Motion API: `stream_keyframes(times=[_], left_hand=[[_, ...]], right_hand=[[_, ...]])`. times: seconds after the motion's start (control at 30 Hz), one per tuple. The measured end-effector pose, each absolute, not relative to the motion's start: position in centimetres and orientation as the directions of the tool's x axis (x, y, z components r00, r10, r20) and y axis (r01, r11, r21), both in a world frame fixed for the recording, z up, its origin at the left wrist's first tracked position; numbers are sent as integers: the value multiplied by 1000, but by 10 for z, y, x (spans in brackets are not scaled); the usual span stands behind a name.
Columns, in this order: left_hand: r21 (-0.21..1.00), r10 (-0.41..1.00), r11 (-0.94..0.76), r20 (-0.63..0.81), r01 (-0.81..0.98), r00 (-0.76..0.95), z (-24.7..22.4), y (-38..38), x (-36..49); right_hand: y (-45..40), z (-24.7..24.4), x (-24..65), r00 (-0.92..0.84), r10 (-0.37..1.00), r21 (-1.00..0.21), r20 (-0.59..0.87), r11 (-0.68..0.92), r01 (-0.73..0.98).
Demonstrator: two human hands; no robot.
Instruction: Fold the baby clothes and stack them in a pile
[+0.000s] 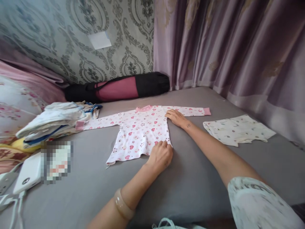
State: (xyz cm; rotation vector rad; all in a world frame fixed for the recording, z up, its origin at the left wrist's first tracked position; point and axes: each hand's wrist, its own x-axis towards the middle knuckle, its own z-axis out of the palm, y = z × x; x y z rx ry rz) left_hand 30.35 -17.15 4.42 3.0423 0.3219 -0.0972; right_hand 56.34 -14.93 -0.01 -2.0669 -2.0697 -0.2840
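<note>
At the near right corner of the patterned shirt (138,133), the left hand (161,155) curls its grip, seemingly pinching the hem; the garment spreads leftward and away, flat on the grey bed (95,194), longest crosswise from cuff to cuff. Farther up that edge, the right hand (175,117) touches below the sleeve; whether its grip pinches cannot be told. Beyond lies a long bag (116,88).

Pink-patterned white shirt (139,132), spread flat, sleeves out
</note>
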Motion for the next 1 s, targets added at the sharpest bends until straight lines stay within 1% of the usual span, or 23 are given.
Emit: stream_keyframes(times=[0.23,0.3,0.4,0.57,0.67,0.73,0.8,0.83,0.87,0.9,0.97,1.0], left_hand=[[225,262,-939,-26,261,965,52,-173,314],[238,254,-937,-38,256,966,52,-176,316],[221,246,-942,-55,252,968,49,-179,320],[195,227,-953,-44,231,973,43,-183,325],[205,212,-954,-42,216,976,42,-183,324],[266,176,-948,-27,177,984,43,-178,317],[365,163,-920,29,141,986,43,-165,303],[409,187,-901,65,145,980,43,-155,293],[438,248,-882,112,176,962,43,-144,280],[439,331,-867,154,236,931,42,-131,265],[379,535,-818,223,433,815,39,-101,232],[334,631,-768,246,547,736,37,-86,215]], right_hand=[[-145,4,573,-38,974,78,223,21,997],[-145,6,575,-48,977,101,207,27,994],[-146,7,576,-63,979,118,193,41,992],[-150,7,575,-70,971,95,229,49,994],[-149,4,574,-40,971,66,236,25,997],[-148,3,572,11,974,28,226,-18,999],[-148,3,566,90,975,-9,203,-90,996],[-148,5,561,136,971,-25,198,-133,991],[-149,6,554,182,962,-43,202,-177,983],[-151,8,545,225,950,-64,216,-216,974],[-156,10,523,277,928,-126,249,-253,959],[-159,11,509,282,926,-166,252,-246,955]])
